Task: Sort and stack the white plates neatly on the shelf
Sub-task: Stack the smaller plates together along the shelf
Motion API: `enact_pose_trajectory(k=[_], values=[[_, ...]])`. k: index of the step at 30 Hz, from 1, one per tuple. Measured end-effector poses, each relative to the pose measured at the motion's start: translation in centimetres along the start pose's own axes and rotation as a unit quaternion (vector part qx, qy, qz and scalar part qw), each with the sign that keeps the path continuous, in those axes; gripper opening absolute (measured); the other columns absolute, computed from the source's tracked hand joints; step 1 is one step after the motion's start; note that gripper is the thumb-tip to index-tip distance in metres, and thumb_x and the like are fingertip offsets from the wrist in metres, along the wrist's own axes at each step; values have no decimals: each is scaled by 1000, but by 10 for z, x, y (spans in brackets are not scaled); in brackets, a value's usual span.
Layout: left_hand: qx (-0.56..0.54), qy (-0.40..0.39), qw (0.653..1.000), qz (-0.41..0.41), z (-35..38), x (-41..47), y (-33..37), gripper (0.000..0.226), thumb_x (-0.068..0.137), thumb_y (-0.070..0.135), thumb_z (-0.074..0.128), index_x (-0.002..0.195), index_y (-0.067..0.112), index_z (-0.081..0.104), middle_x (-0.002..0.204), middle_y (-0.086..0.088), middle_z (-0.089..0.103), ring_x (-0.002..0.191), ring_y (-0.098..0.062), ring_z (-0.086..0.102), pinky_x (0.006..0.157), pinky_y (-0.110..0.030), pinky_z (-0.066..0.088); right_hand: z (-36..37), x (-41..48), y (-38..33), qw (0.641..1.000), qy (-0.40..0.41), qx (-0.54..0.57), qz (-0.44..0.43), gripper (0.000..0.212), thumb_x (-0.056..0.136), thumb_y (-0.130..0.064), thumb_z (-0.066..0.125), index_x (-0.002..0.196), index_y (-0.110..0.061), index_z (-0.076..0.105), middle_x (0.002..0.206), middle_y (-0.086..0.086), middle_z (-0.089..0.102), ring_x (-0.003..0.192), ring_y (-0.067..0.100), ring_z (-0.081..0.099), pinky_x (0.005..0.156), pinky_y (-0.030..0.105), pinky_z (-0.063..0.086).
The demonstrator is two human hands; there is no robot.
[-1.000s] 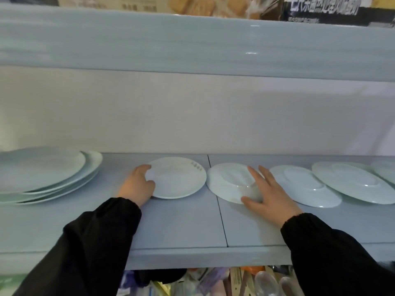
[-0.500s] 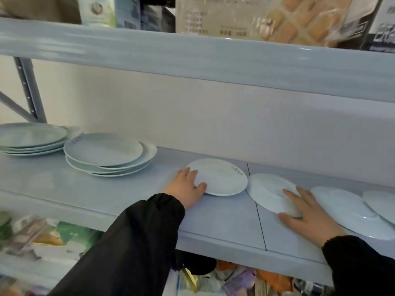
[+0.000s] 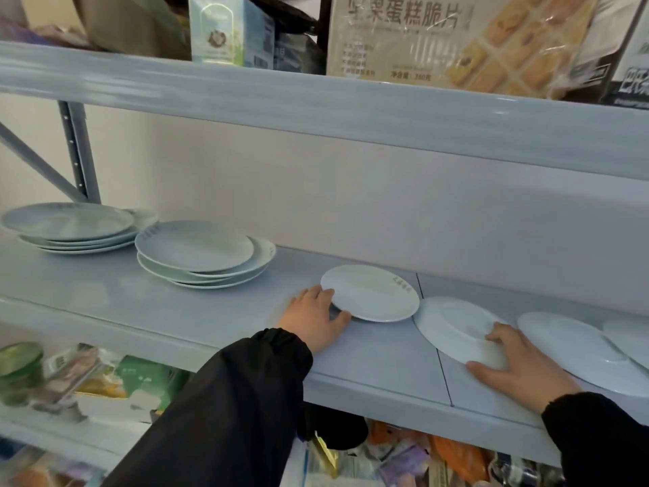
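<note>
A small white plate (image 3: 372,293) lies upright on the grey shelf (image 3: 210,311). My left hand (image 3: 314,319) grips its left rim, fingers on top and thumb beneath, so that edge sits slightly raised. Right of it is an overturned white plate (image 3: 451,323), touching the small plate's rim. My right hand (image 3: 516,363) rests on its near right part, fingers on top and thumb at the rim. Two stacks of white plates stand to the left, one (image 3: 200,253) nearer and one (image 3: 70,224) at the far left. More overturned plates (image 3: 576,346) overlap at the right.
A shelf beam (image 3: 351,110) runs overhead, carrying boxes such as a biscuit carton (image 3: 456,40). The wall is close behind the plates. A metal upright (image 3: 80,152) stands at the back left. Packaged goods (image 3: 105,377) fill the shelf below.
The view has swung left and up, which brings the two plate stacks into sight. Both hands stay on the same plates. The small plate's left edge now looks slightly lifted.
</note>
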State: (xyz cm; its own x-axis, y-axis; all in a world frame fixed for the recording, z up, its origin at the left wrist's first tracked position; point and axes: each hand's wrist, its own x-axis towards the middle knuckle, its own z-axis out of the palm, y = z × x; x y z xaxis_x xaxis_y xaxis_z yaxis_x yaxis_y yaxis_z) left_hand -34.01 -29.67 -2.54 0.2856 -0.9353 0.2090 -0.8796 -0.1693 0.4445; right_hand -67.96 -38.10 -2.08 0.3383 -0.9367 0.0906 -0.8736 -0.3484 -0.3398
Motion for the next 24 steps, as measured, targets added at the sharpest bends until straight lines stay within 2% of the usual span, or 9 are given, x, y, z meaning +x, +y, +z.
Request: enact_pose_trajectory(k=[4, 6, 9, 11, 14, 16, 19, 24], values=[[0, 8, 1000, 3, 2, 1, -2, 64, 96, 51, 40, 148, 16, 34, 154, -7, 33, 139, -25, 30, 113, -36, 24, -2, -16, -13, 1000, -14, -12, -5, 92, 47, -95, 47, 117, -37, 33, 137, -9, 36, 109, 15, 49, 92, 30, 39], [-7, 5, 1000, 4, 3, 2, -3, 63, 95, 51, 39, 147, 16, 35, 152, -6, 35, 138, -25, 31, 113, -36, 24, -5, -26, -24, 999, -37, -16, -8, 101, 41, -98, 41, 120, -36, 30, 136, -15, 31, 112, 11, 47, 92, 27, 38], [-16, 4, 1000, 11, 4, 4, -7, 61, 96, 51, 38, 146, 17, 37, 150, -5, 38, 137, -24, 32, 112, -36, 23, -8, -43, -41, 997, -66, -22, -14, 110, 38, -97, 44, 128, -36, 24, 134, -18, 30, 115, 6, 44, 91, 23, 38], [-35, 4, 999, 15, 2, 6, -9, 57, 96, 48, 39, 144, 16, 40, 148, -5, 40, 136, -23, 34, 112, -36, 24, -9, -54, -54, 996, -80, -26, -22, 109, 38, -96, 53, 126, -38, 22, 135, -19, 29, 116, 4, 43, 94, 22, 40], [-78, -23, 996, 22, -2, 11, -16, 56, 96, 43, 42, 144, 15, 40, 150, -5, 38, 137, -24, 32, 113, -36, 25, -6, -68, -70, 995, -78, -45, -31, 98, 45, -78, 73, 119, -42, 20, 133, -22, 27, 111, 1, 44, 88, 18, 43], [-100, -49, 993, 29, -5, 17, -24, 61, 96, 45, 44, 148, 15, 36, 155, -4, 31, 141, -22, 28, 116, -37, 24, -1, -75, -77, 996, -49, -65, -45, 89, 48, -73, 73, 114, -40, 23, 129, -22, 28, 108, 2, 45, 84, 17, 43], [-96, -67, 992, 39, -13, 29, -39, 62, 94, 47, 47, 148, 18, 35, 155, -2, 30, 141, -21, 30, 115, -36, 26, 10, -81, -83, 996, -12, -60, -66, 83, 52, -74, 71, 114, -36, 31, 125, -25, 30, 117, 5, 46, 92, 20, 42], [-94, -58, 991, 76, -16, 31, -60, 57, 94, 40, 48, 146, 19, 39, 150, -3, 38, 136, -21, 37, 113, -35, 30, 13, -96, -97, 997, 3, -36, -73, 77, 52, -75, 72, 107, -36, 35, 132, -38, 23, 120, -7, 38, 97, 16, 37]])
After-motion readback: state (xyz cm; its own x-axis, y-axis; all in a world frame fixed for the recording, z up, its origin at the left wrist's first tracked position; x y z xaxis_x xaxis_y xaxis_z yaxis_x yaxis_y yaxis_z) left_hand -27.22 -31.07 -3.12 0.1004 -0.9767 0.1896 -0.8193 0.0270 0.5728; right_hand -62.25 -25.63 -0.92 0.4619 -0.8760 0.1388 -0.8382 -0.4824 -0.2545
